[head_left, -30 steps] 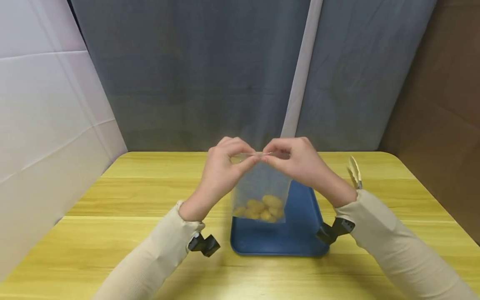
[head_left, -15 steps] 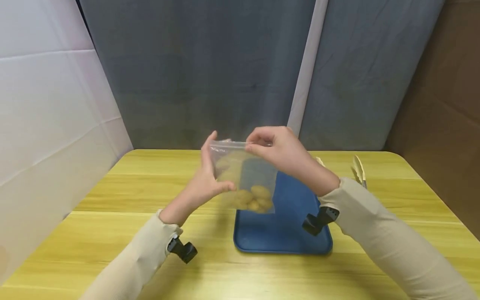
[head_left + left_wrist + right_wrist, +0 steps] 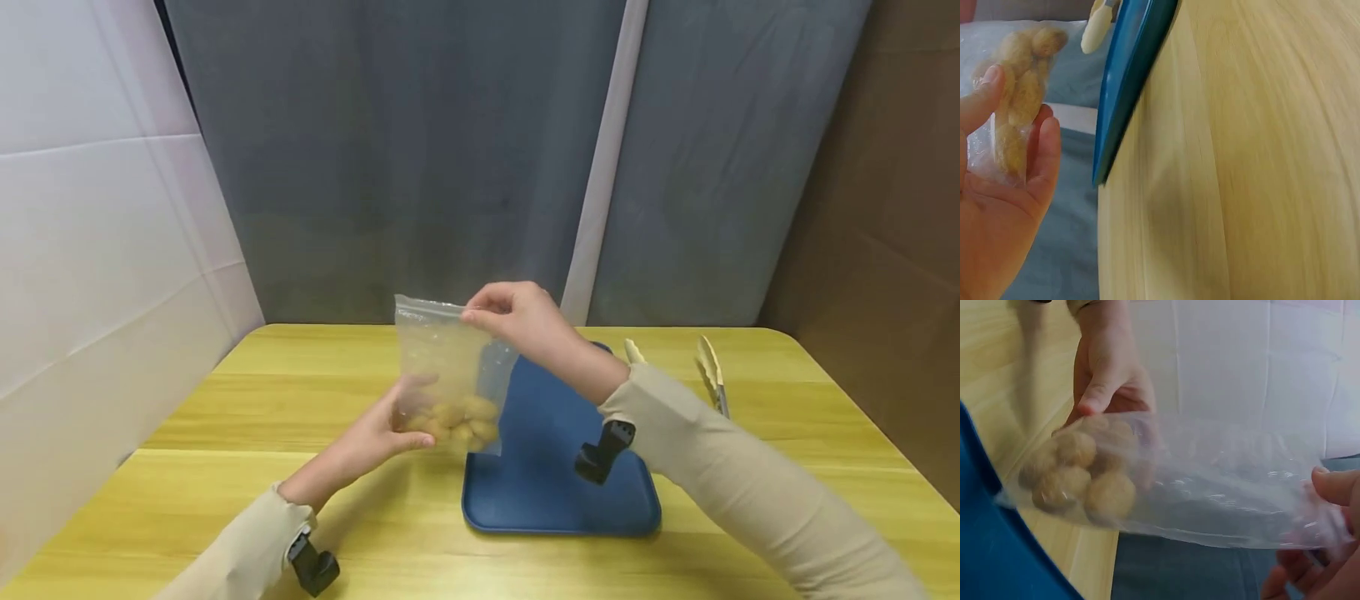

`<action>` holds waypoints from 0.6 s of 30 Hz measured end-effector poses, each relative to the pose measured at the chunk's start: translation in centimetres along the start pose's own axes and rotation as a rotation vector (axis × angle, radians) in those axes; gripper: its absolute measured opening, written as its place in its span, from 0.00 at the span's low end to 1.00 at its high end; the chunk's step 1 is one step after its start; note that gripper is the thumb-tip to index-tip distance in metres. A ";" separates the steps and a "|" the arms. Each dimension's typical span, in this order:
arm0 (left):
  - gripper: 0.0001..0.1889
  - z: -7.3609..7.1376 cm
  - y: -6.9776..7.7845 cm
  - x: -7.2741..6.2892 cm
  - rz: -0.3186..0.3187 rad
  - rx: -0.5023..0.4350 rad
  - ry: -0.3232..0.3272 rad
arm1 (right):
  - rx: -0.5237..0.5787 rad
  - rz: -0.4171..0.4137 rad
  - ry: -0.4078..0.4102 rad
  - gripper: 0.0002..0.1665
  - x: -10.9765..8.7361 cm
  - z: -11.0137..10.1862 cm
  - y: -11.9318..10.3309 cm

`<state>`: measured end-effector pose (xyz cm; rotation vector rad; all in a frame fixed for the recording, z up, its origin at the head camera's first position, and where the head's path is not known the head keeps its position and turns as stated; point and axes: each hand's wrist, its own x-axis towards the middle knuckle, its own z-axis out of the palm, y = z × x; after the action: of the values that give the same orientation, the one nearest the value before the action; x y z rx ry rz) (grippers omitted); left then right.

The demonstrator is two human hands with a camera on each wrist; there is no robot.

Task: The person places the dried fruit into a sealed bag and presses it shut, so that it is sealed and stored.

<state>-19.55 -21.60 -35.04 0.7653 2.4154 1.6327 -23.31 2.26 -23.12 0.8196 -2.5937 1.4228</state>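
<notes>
A clear zip bag hangs upright over the left edge of a blue tray. In its bottom lie several rounded yellow-brown pieces that look like small potatoes. My right hand pinches the bag's top edge near its right corner between thumb and fingers. Low on the left side, my left hand holds the bag around the filled part. In the left wrist view the left thumb lies on the near face, while the fingers curl behind the bag, partly hidden.
Tongs with cream tips lie right of the tray, partly covered by the right sleeve; another cream tip shows beside the forearm. The wooden table has a grey curtain behind it and a white sheet at left.
Both hands pinched the bag's top at first. The left hand let go and slid down to the filled bottom. The right hand has carried the bag leftward, off the tray's middle.
</notes>
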 end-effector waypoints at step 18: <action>0.37 -3.7 -2.0 -1.4 -0.330 -0.196 -0.049 | -0.129 0.216 -0.032 0.11 -5.6 -6.6 6.9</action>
<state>-20.40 -25.97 -35.57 0.3486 2.1642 1.6588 -23.12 12.79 -26.37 0.5650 -2.8360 1.2800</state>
